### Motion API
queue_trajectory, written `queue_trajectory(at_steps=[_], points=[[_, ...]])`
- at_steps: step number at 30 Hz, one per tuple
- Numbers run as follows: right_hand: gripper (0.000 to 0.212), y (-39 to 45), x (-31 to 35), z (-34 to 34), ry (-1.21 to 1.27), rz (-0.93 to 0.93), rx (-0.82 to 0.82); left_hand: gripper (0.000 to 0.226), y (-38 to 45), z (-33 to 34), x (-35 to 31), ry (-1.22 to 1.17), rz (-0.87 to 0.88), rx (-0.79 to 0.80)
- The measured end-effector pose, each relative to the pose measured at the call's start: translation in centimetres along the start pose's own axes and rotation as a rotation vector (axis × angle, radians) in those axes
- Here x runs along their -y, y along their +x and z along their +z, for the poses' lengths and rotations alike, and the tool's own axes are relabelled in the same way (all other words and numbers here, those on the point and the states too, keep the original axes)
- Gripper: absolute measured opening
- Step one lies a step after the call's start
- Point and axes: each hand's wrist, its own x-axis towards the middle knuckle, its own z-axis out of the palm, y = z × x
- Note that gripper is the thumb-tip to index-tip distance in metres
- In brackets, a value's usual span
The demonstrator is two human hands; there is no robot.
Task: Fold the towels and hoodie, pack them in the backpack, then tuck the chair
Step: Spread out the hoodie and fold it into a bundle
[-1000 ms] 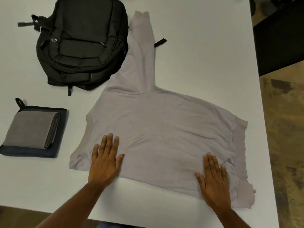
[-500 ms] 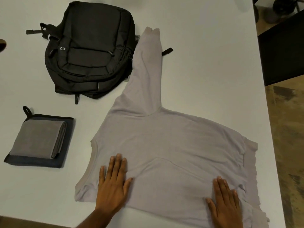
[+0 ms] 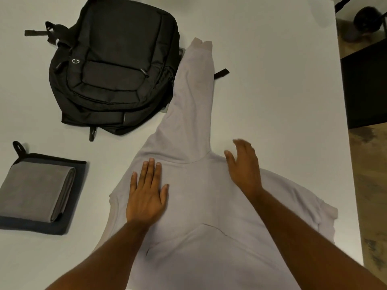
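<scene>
A pale lilac hoodie [image 3: 201, 206] lies flat on the white table [image 3: 272, 91], one sleeve stretched away toward the backpack. My left hand [image 3: 146, 193] presses flat on the hoodie's upper left part, fingers straight. My right hand [image 3: 243, 166] is blurred, fingers spread, at the base of the sleeve by the far edge of the body. A black backpack [image 3: 115, 74] lies at the far left, its zips shut. Two folded towels are stacked at the left: a grey towel [image 3: 39, 189] on top of a dark towel [image 3: 62, 225].
The table's right edge runs down the right side, with patterned floor [image 3: 368, 185] beyond it. A dark piece of furniture [image 3: 366, 86] stands past that edge. A black strap [image 3: 222, 73] pokes out from under the sleeve.
Both hands have slid up the hoodie from its near hem to its upper part. The right hand went farthest, reaching the base of the sleeve. The camera has moved forward over the table.
</scene>
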Motion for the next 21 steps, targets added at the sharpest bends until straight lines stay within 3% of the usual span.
queue_trajectory(at_steps=[8,15,21], points=[[0.066,13.6,6.5,3.6,-0.1,-0.122,0.186,0.071,0.2,-0.1,-0.2,-0.019,-0.007,0.016],[0.071,21.5,9.6,5.2,0.004,0.03,0.184,0.072,0.3,0.0,0.0,0.003,-0.014,0.025],[0.044,22.3,10.8,4.9,0.053,0.075,0.031,0.071,0.5,0.4,0.2,0.004,-0.01,0.025]])
